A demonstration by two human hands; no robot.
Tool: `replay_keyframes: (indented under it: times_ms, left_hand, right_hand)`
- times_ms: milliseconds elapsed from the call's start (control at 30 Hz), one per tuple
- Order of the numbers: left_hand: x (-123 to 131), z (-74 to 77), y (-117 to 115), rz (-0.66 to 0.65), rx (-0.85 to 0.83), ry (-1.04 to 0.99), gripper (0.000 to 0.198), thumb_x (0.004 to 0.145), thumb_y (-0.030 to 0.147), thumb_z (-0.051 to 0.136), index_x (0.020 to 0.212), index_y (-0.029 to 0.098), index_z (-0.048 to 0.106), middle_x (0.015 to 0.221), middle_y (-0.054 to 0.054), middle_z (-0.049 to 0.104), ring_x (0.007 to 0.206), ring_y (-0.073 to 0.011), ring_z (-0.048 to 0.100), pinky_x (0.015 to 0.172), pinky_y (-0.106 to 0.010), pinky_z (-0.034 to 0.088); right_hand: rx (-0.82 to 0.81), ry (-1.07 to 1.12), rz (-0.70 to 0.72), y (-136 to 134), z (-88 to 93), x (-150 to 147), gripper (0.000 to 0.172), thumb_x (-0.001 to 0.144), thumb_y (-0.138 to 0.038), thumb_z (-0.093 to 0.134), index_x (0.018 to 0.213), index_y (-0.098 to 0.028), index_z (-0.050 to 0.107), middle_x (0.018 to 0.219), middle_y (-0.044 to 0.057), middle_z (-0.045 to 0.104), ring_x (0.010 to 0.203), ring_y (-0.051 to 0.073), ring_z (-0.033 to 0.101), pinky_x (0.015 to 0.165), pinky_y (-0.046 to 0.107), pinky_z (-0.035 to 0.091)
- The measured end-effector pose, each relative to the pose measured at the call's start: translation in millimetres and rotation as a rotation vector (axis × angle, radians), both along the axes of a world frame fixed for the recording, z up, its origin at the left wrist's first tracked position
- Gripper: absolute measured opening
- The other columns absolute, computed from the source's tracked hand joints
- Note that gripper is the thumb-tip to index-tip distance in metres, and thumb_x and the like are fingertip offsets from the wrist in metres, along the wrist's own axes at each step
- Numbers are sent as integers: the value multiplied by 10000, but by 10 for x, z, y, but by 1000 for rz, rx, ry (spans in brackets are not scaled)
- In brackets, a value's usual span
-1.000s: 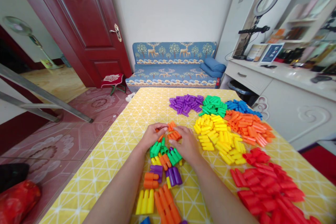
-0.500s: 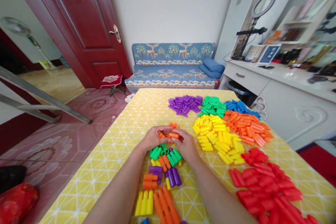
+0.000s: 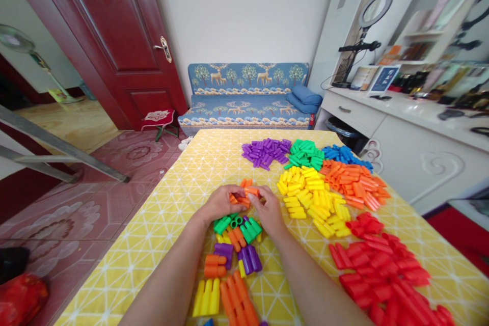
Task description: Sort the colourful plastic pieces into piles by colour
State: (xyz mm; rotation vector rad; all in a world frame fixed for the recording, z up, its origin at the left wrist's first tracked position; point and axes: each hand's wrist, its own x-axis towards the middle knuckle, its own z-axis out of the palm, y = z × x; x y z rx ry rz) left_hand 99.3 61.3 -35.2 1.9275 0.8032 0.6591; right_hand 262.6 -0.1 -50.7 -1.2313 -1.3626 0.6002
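Orange plastic tube pieces (image 3: 241, 201) are pinched in the fingers of my left hand (image 3: 222, 200). My right hand (image 3: 269, 212) grips another orange tube piece (image 3: 251, 191) against them, between thumb and fingers. My fingertips partly hide where these pieces meet. Just below my hands lies a cluster of green tube pieces (image 3: 250, 229), with orange and yellow ones among them. Nearer to me are purple pieces (image 3: 250, 260), an orange pair (image 3: 215, 266), a yellow block (image 3: 207, 297) and a longer orange block (image 3: 239, 300).
To the right on the yellow patterned tablecloth (image 3: 153, 244) are heaps of yellow (image 3: 313, 198), red (image 3: 382, 270), orange (image 3: 351, 181), blue (image 3: 344, 155), green (image 3: 305, 153) and purple pieces (image 3: 266, 153). A blue sofa (image 3: 248, 104) stands beyond the table, a white dresser (image 3: 416, 147) at the right.
The orange piece in my right hand has risen slightly and sits closer to the pieces in my left hand. The whole view has shifted a little.
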Motion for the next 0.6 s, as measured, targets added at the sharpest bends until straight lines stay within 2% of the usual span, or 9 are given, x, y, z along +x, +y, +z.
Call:
replay_keyframes:
  times_ms: [100,200,333,400,500,600]
  left_hand:
    - [-2,-10,10,68,90,71,220,667,276,711,844,147,696,753,-10,648,670,-140,584,613,-220,465]
    - [-1,-41,31,139,184,79,224,684,298,698,862,163,718,799,-26,667,731,-166,596,666,-243,471]
    - [2,-72,48,223,139,9,276,698,324,700,918,158,721,840,-42,701,774,-186,617,727,-270,478]
    - [1,-61,44,251,121,-19,290,717,337,688,939,154,722,868,-51,708,803,-196,624,758,-284,476]
    - [-1,-16,27,257,152,-6,282,753,358,657,936,159,735,882,-61,703,822,-205,623,772,-296,466]
    - [-5,20,12,254,174,8,285,780,373,628,935,163,744,846,-59,694,774,-191,620,738,-287,461]
  right_hand:
    - [-53,97,3,-10,-10,-8,260,794,-299,601,1029,-196,637,941,36,678,831,174,625,760,300,494]
    - [-108,190,-33,-27,2,-11,281,764,-314,625,1013,-188,593,802,18,677,706,171,624,664,293,502]
    - [-87,284,-116,-75,83,-3,287,775,-352,601,1003,-181,567,734,2,642,643,150,593,615,274,482]
    - [-68,354,-137,-100,189,20,297,787,-378,580,1003,-175,562,709,-5,619,596,130,563,567,254,462]
    - [-36,437,-182,-90,452,152,340,755,-413,606,985,-166,571,708,-9,599,538,101,517,513,230,432]
    - [30,443,-274,15,768,508,390,714,-425,635,991,-155,590,739,0,600,536,92,520,520,230,437]
